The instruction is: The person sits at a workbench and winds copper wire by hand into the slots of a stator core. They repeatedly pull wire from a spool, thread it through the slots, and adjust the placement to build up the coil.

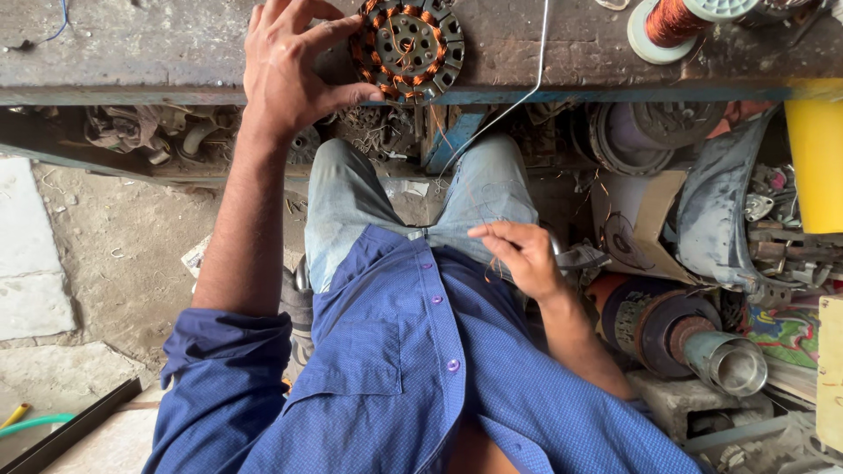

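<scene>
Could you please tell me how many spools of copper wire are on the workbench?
1: a copper-wire spool lying at the bench's top right edge. Others may be hidden beyond the frame.
</scene>
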